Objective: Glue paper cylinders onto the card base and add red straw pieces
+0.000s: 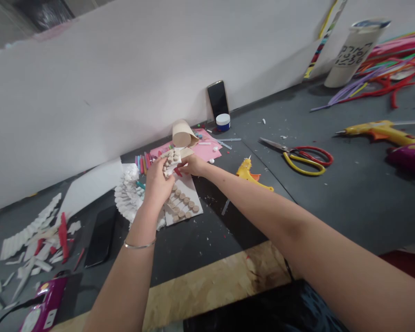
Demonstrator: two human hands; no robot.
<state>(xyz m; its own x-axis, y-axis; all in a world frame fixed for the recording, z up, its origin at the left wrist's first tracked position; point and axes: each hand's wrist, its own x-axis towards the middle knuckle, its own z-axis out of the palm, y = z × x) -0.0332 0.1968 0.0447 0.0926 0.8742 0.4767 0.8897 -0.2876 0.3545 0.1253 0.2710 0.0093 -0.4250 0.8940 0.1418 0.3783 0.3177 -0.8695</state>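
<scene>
While both hands meet over the grey table [332,198] in the head view, the left hand [157,182] is closed around the lower end of a small card strip [172,160] studded with round tan discs. The right hand [193,164] pinches the strip's upper end from the other side. The strip's long axis runs from lower left to upper right, so it bridges the two grips and stands off the table. Neither hand is nearer; each touches one end. Directly below the strip lies a white card with rows of discs [185,205], partly hidden by the left wrist. A pleated white paper fan [126,196] lies just to its left. A small yellow glue gun [251,175] rests near the right forearm, and the scissors [306,159] are well apart to the right.
</scene>
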